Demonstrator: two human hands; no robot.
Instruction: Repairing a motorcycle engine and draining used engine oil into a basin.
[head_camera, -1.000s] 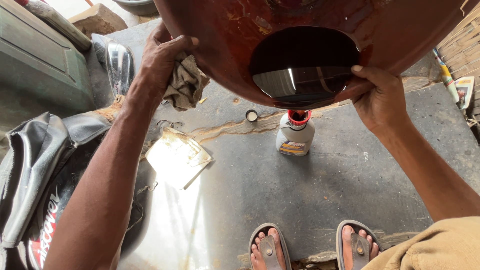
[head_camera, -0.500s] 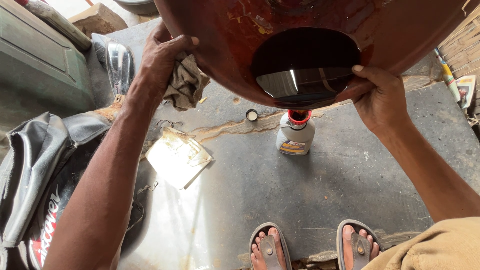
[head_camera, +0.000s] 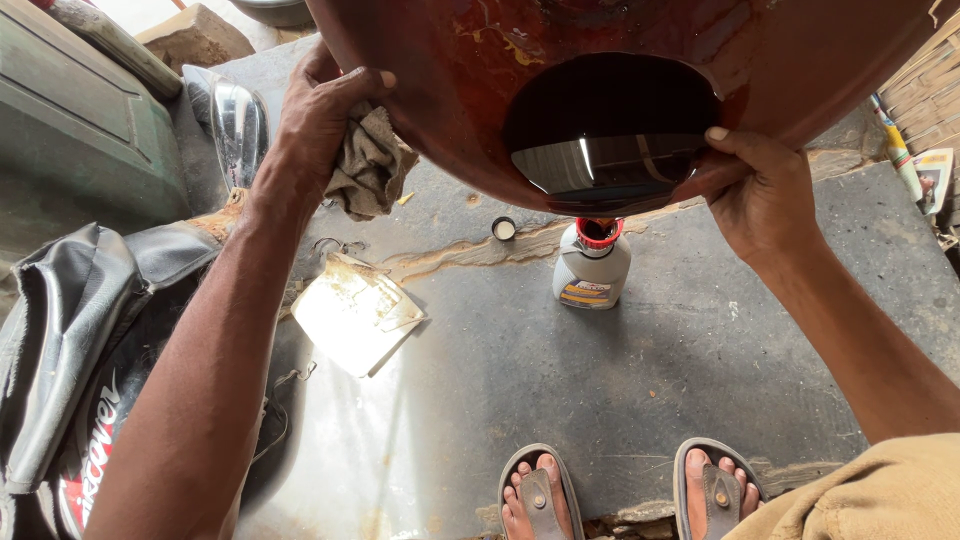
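I hold a big dark red metal shell (head_camera: 450, 90) up in front of me; a glossy black oval patch (head_camera: 610, 130) sits on its underside. My left hand (head_camera: 320, 110) presses a grubby beige rag (head_camera: 372, 165) against the shell's left side. My right hand (head_camera: 765, 190) grips the shell's lower right edge, thumb beside the black patch. Directly below the shell, on the concrete floor (head_camera: 600, 380), stands a small white bottle (head_camera: 592, 265) with an open red neck. Its small round cap (head_camera: 504, 229) lies on the floor to the bottle's left.
A pale crumpled sheet (head_camera: 355, 312) lies on the floor left of the bottle. A black vehicle seat (head_camera: 70, 330) lies at lower left, a green metal box (head_camera: 70, 130) at upper left, a chrome part (head_camera: 238, 125) beside it. My sandalled feet (head_camera: 625, 495) stand at the bottom.
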